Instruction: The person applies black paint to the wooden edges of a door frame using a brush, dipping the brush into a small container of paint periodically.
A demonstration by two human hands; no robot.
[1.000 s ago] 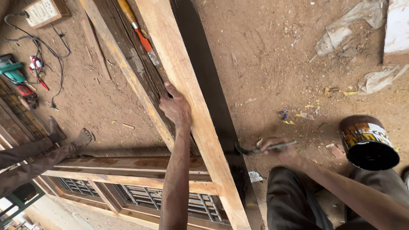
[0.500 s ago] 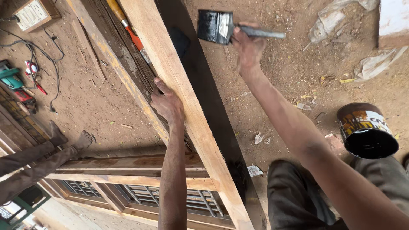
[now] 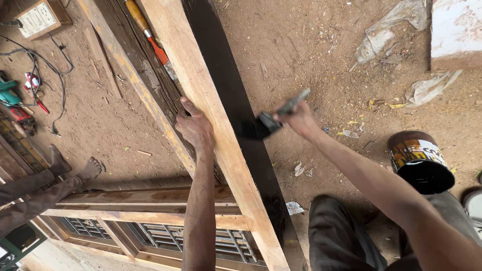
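Observation:
A long pale wooden beam (image 3: 201,95) runs from the top of the view down to the bottom. Its right side face (image 3: 236,100) is coated in wet black paint. My left hand (image 3: 195,126) rests flat on the unpainted top of the beam, fingers wrapped over its left edge. A flat paintbrush (image 3: 268,122) with black bristles is gripped in my right hand (image 3: 300,118), and the bristles press against the black side face about halfway along the beam.
An open tin of black paint (image 3: 420,161) stands on the dirt floor at the right. A chisel with an orange handle (image 3: 150,40) lies beside the beam. Another person's bare feet (image 3: 75,170) are at the left. A wooden window frame (image 3: 145,216) lies below. Tools and cables (image 3: 30,85) sit far left.
My right hand swung the brush from low near my knee up to the far end of the beam, then drew it back down the black face to mid-beam. My left hand stayed put.

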